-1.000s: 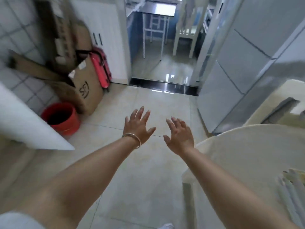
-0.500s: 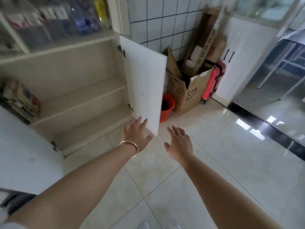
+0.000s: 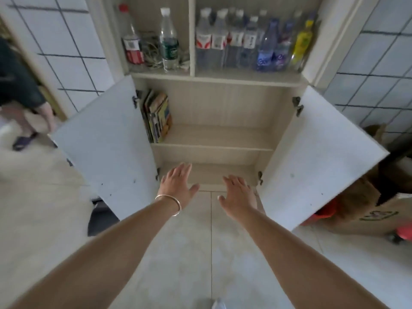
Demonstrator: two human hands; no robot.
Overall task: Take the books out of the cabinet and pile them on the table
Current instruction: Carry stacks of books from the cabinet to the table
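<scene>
Both hands empty, fingers spread: left hand [image 3: 178,182], right hand [image 3: 239,192], low before the open cabinet [image 3: 223,103]. Books [image 3: 157,115] lean at upper shelf's left end. Reach up-left, clamp stack from both sides, lift together.

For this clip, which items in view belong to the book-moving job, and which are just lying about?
Job:
books, leaning on the upper shelf, left end
cabinet, both doors open
left hand and right hand, both empty, open

Lying about:
bottles on the top shelf
cardboard box
red bucket, partly hidden by the right door
</scene>
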